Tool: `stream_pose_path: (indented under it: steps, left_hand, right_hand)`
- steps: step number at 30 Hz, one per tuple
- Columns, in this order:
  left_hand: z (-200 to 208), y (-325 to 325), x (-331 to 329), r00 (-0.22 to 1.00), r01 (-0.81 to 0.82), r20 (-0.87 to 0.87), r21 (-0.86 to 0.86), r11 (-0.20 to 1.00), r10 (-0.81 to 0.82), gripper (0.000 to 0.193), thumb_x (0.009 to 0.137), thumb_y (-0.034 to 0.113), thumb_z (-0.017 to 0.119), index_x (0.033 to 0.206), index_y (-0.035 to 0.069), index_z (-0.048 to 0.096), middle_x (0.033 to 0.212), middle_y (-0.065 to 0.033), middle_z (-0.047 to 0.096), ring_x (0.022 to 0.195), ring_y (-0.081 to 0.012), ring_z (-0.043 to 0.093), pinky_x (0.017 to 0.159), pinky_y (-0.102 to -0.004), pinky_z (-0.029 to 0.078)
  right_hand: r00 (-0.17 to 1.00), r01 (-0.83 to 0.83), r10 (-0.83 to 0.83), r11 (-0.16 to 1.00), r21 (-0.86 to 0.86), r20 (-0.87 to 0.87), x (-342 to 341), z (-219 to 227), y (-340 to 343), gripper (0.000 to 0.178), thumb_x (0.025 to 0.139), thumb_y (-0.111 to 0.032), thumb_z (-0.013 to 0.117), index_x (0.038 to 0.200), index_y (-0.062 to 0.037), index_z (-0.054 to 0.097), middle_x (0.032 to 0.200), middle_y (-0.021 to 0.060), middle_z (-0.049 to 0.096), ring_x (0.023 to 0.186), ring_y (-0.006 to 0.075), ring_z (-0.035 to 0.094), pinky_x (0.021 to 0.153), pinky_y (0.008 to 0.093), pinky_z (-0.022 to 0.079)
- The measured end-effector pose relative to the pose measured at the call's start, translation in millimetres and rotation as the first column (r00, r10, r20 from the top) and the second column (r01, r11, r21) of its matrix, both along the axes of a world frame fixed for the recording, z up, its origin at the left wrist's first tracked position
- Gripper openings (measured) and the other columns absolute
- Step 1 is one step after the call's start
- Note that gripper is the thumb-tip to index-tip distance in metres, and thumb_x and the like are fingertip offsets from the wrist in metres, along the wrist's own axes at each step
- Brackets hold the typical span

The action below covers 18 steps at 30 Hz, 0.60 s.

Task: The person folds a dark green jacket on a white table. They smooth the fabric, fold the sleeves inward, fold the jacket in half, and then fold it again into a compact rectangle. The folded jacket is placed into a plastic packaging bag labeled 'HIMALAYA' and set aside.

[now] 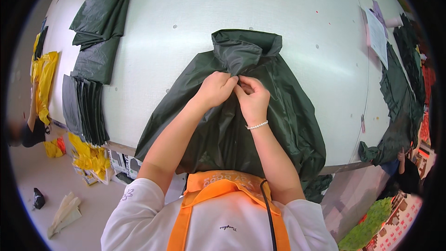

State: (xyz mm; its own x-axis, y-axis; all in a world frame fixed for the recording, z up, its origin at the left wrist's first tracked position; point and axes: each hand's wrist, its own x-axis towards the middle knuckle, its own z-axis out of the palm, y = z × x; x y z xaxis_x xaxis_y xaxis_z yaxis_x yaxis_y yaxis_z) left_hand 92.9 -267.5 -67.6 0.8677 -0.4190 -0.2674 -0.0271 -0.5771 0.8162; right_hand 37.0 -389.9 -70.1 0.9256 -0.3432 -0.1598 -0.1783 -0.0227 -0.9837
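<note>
At frame centre, the left hand (216, 89) and right hand (253, 100) pinch the front of a dark green garment (288, 111) just below its collar (238, 55). Farther off, folded green cloth (96, 59) lies at upper left on the white table (181, 7).

The white-sleeved left arm (169, 139) slants up toward one o'clock, the white-sleeved right arm (275, 160) toward eleven. The bare left hand (217, 89), fingers curled, and the bare right hand (255, 100), thumb and forefinger pinched, stand fingertips closely side by side, at twelve o'clock.
</note>
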Motion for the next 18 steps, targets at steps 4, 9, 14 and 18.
stream_pose_path:
  steps: [4, 9, 14, 18]
  left_hand:
    - [2.1, 2.1, -2.9, 0.996, 0.071, 0.053, 0.009, 0.997, -0.072, 0.043, 0.087, 0.028, 0.04, 0.068, -0.007, 0.057, 0.068, -0.0262, 0.057, 0.067, -0.0433, 0.056, 0.063, -0.0462, 0.044]
    - [10.1, 10.0, -6.4, 0.979, -0.01, -0.204, -0.112, 0.994, -0.013, 0.04, 0.087, 0.025, 0.038, 0.068, -0.006, 0.055, 0.061, -0.017, 0.057, 0.056, -0.0259, 0.053, 0.058, -0.0364, 0.042]
    - [2.8, 12.5, -20.5, 0.972, -0.172, -0.2, -0.243, 0.955, 0.124, 0.034, 0.087, 0.02, 0.037, 0.067, -0.004, 0.052, 0.06, -0.0122, 0.056, 0.056, -0.0201, 0.054, 0.056, -0.0331, 0.042]
    - [1.1, 12.4, -24.7, 0.952, -0.268, -0.232, -0.311, 0.912, 0.201, 0.031, 0.087, 0.016, 0.037, 0.067, -0.002, 0.05, 0.058, -0.0067, 0.052, 0.054, -0.0145, 0.05, 0.054, -0.0295, 0.04]
  right_hand:
    - [0.995, -0.075, 0.083, 0.984, -0.163, 0.046, 2.8, -0.2, -2.8, 0.016, 0.075, 0.003, 0.069, 0.09, 0.0039, 0.064, 0.085, 0.0088, 0.065, 0.069, 0.0132, 0.062, 0.064, 0.0239, 0.05]
    - [0.973, -0.142, 0.195, 0.927, -0.348, 0.123, 1.7, 0.2, -7.9, 0.014, 0.076, 0.002, 0.067, 0.089, 0.0031, 0.063, 0.084, 0.0107, 0.064, 0.067, 0.0173, 0.063, 0.063, 0.0266, 0.05]
    - [0.971, -0.183, 0.216, 0.946, -0.266, 0.098, 0.3, -0.5, -6.8, 0.016, 0.076, 0.0, 0.069, 0.09, 0.0041, 0.063, 0.085, 0.0112, 0.065, 0.072, 0.0158, 0.065, 0.066, 0.0265, 0.052]
    - [0.975, -0.223, 0.223, 0.964, -0.145, -0.018, 0.2, 6.3, -13.4, 0.018, 0.078, -0.004, 0.07, 0.093, 0.0049, 0.064, 0.084, 0.0102, 0.068, 0.074, 0.0132, 0.065, 0.067, 0.0248, 0.051]
